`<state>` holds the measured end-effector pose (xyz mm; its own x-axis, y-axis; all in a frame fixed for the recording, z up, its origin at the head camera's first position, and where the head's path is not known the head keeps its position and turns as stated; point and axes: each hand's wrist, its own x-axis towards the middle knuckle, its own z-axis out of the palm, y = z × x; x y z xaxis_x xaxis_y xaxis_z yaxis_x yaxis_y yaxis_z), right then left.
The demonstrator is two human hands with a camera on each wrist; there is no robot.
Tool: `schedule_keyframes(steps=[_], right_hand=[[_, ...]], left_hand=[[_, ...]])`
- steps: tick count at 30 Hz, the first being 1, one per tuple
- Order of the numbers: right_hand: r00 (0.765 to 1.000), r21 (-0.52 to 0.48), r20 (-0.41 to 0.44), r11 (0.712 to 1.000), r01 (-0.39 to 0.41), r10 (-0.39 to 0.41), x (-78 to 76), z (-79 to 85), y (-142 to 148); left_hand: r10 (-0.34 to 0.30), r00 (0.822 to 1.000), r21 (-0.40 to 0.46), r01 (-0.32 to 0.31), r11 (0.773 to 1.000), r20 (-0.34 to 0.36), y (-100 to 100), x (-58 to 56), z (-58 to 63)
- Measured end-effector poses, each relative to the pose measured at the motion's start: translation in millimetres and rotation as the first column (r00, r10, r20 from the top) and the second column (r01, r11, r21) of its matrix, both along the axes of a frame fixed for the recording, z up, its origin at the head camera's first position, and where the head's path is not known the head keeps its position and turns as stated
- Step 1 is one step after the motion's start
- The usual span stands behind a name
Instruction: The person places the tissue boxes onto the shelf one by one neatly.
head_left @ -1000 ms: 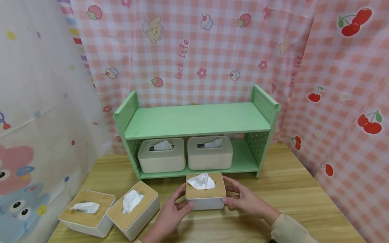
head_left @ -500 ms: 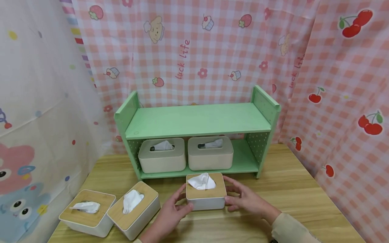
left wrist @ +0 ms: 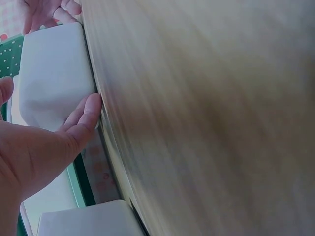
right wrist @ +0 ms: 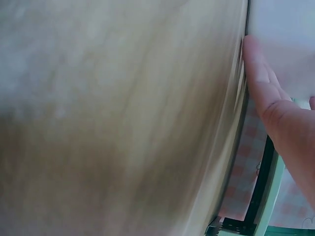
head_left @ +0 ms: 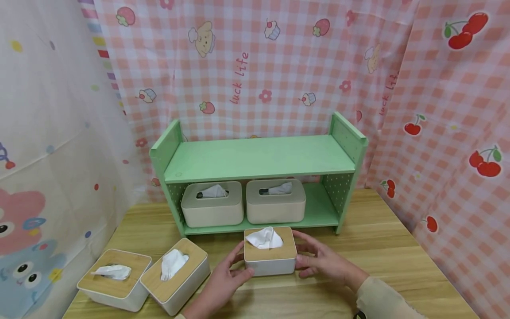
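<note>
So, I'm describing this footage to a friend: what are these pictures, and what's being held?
There's no machine, just a person's bare left hand and right hand. The wide picture comes from a camera worn on the head, looking forward and down. The others come from wrist cameras, so the table looks tilted and blurred there. A tissue box with a wood-look top stands between the hands, which touch it from either side; it appears to rest on the table, not lifted. Off to the left are two similar ones: the outer box and the angled box. Behind is a green shelf, with the left beige box and right beige box on its lower level.
</note>
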<state>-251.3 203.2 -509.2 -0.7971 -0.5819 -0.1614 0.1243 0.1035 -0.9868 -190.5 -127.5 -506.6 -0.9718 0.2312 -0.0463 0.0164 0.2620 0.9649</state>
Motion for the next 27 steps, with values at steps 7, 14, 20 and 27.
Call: schedule_keyframes(steps=[7, 14, 20, 27], right_hand=[[0.999, -0.04, 0.025, 0.999, -0.02, 0.021, -3.0, -2.2, 0.1], [0.998, -0.041, 0.053, 0.999, -0.023, 0.025, -4.6, -3.1, -0.6], [0.998, -0.03, 0.056, 0.999, -0.023, 0.024, -5.5, -3.8, -2.2], [0.998, -0.036, 0.051, 0.999, -0.019, 0.021, -5.5, -5.3, -4.5]], left_hand=[[-0.01, 1.0, -0.006, 0.01, 1.0, 0.013, -0.4, 0.1, -0.3], [-0.001, 1.0, -0.017, 0.001, 1.0, 0.014, -0.8, -0.4, -0.3], [-0.005, 0.999, 0.011, 0.004, 1.0, 0.05, -0.4, -1.4, 3.2], [-0.004, 0.997, 0.022, 0.002, 1.0, 0.075, -0.8, -1.0, 4.7]])
